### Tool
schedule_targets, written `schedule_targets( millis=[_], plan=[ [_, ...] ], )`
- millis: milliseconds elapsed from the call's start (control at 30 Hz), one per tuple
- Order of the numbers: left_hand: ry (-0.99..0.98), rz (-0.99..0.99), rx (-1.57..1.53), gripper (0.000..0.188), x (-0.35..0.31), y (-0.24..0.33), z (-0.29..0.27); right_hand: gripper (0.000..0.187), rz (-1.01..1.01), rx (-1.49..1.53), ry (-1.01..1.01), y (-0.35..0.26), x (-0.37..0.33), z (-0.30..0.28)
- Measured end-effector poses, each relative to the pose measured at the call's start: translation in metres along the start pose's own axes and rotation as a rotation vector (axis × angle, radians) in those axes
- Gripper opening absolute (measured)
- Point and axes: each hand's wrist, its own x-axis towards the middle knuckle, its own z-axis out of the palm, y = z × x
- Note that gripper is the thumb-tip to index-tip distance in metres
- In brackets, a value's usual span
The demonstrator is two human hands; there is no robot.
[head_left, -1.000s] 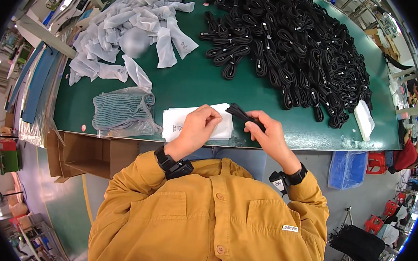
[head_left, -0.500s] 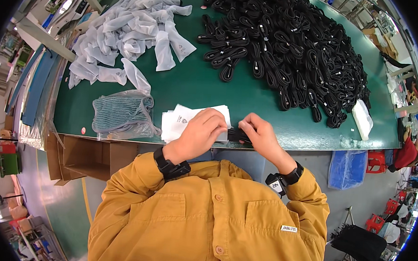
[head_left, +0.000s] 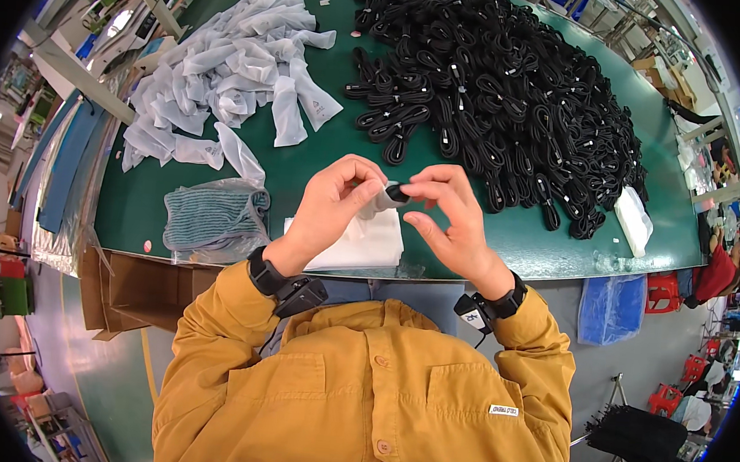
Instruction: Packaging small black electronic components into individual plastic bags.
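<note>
The tabletop (head_left: pixel 547 252) is smooth, kinda glossy. On it: frosted matt plastic bags (head_left: pixel 235 79) far left, dull rubbery-looking cables (head_left: pixel 505 95) far right, ribbed cloth (head_left: pixel 210 217) in shiny clear plastic near left. Below its left edge, matt cardboard box (head_left: pixel 152 296).

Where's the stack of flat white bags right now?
Head view, left of centre: the white bag stack lies at the near edge of the green table, partly hidden by the left hand, right of the bagged striped cloth.
</note>
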Motion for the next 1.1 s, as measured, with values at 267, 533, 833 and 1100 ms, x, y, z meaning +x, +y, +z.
schedule_targets(
  millis=[267, 533, 833, 1100],
  plan=[
    [0.265, -0.135, 0.148, 0.012, 0.047, 0.027, -0.062, 0.032, 0.113, -0.241, 0.105, 0.020, 0.017, -0.010],
    [0.002, 0.251, 0.643, 0.023, -0.007, -0.011, -0.017, 0.033, 0.200, -0.990, 0.107, 0.101, -0.008, -0.067],
    [-0.140, 0.295, 0.855, 0.015, -0.047, -0.061, 0.026, 0.026, 0.132, -1.030, 0.120, 0.099, -0.013, -0.065],
    [0.006, -0.042, 0.492, 0.008, -0.049, -0.056, 0.021, 0.019, 0.721, -0.242, 0.289, 0.043, -0.049, -0.047]
  ],
)
